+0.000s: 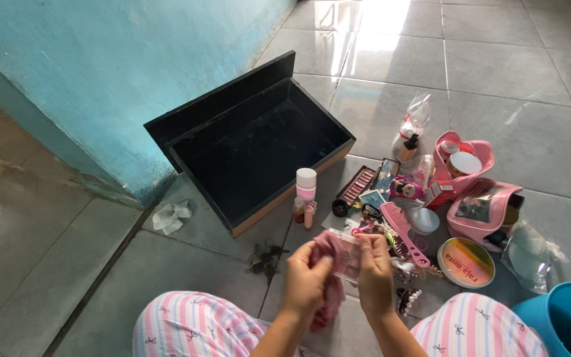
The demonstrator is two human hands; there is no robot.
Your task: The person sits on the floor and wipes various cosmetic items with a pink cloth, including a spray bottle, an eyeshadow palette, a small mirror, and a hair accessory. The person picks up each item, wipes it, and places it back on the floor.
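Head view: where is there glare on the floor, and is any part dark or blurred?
Head view: strong glare on the floor tiles at top centre, a weaker patch at far left; the inside of the open black box is dark, little detail; both hands, left hand and right hand, look slightly soft.

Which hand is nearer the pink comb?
Right. The right hand sits just left of the pink comb, almost at its handle end. The left hand is farther left, with the pink cloth and the right hand between.
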